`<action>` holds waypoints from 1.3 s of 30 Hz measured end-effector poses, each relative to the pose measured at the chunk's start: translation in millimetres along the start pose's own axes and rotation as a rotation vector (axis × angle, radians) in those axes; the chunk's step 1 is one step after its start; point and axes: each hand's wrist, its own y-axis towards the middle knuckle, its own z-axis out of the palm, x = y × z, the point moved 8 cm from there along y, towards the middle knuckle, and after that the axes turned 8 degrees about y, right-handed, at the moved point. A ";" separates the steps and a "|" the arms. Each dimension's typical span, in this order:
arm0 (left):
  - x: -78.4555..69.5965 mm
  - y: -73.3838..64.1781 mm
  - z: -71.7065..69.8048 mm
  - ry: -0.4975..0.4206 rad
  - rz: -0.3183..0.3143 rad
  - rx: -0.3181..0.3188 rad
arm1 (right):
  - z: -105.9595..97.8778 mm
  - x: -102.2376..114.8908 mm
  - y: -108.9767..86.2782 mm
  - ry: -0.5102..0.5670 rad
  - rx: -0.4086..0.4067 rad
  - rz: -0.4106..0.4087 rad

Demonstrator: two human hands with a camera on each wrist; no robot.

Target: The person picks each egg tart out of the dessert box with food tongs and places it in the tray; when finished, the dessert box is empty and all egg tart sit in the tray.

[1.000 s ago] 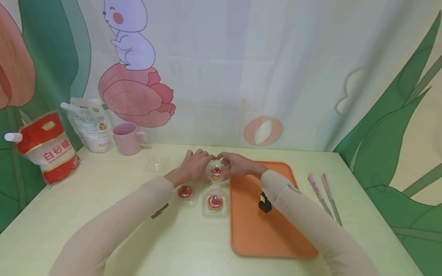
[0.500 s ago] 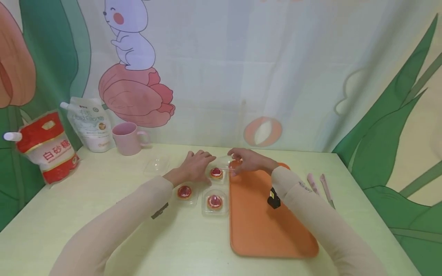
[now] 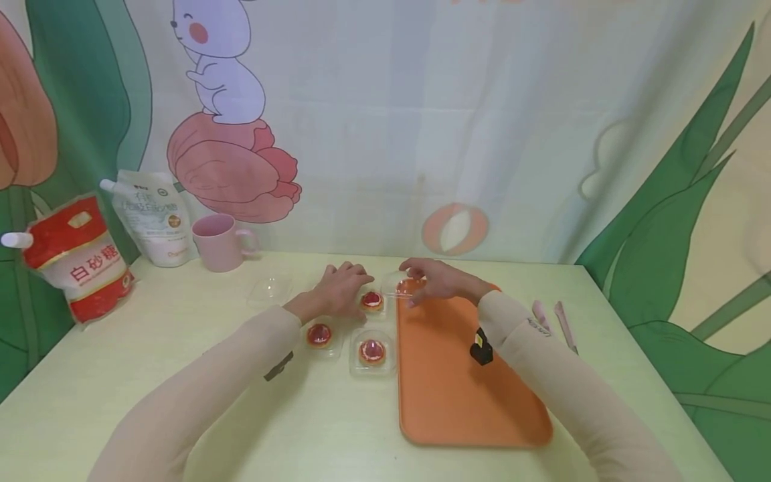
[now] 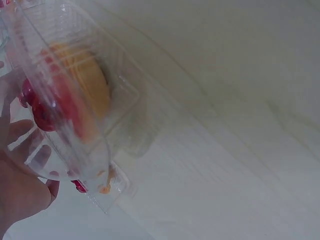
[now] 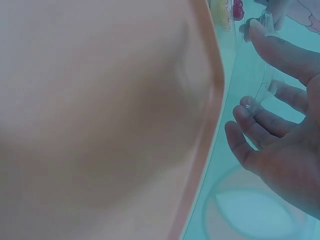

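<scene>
A clear plastic lid [image 3: 394, 284] is pinched by its edges in my right hand [image 3: 438, 278], over the tray's back left corner. In the right wrist view, the thumb [image 5: 282, 55] and fingers of that hand curve round the lid. My left hand [image 3: 337, 291] holds the left side of a clear plastic container base [image 3: 381, 313], thumb in front and fingers toward the back. A small red-topped tart [image 3: 371, 300] sits in that base, uncovered. Two lidded containers with tarts stand nearer: one container [image 3: 372, 369] at front right, another container [image 4: 122, 85] close under the left wrist.
An orange tray [image 3: 458, 408] lies right of the containers, with two pink-handled utensils [image 3: 565, 325] beyond it. At back left stand a pink mug [image 3: 218, 244], a white pouch [image 3: 153, 224] and a red sugar bag [image 3: 81, 261]. Another clear plastic piece [image 3: 269, 288] lies before the mug.
My right hand has lifted the lid off the back container and moved it right, over the tray's corner. The tart is now uncovered; my left hand has stayed at the base.
</scene>
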 end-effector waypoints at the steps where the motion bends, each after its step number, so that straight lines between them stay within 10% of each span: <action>1: 0.7 -0.1 0.1 -0.004 -0.003 0.003 | 0.0 0.5 0.2 -0.001 0.000 -0.003; 15: 8.6 -6.2 -17.7 -0.132 0.030 0.022 | -12.5 -0.3 -7.2 0.153 -0.060 0.000; 22: 10.6 -10.2 -41.8 -0.314 0.054 -0.196 | -20.2 -2.9 -11.0 0.378 -0.080 0.002; 30: 0.2 -9.5 -63.4 -0.426 0.125 -0.450 | -15.4 -3.4 -7.0 0.879 -0.014 0.000; 39: -11.7 -8.1 -75.9 -0.436 0.168 -0.582 | -4.5 8.6 -2.8 1.084 0.099 -0.029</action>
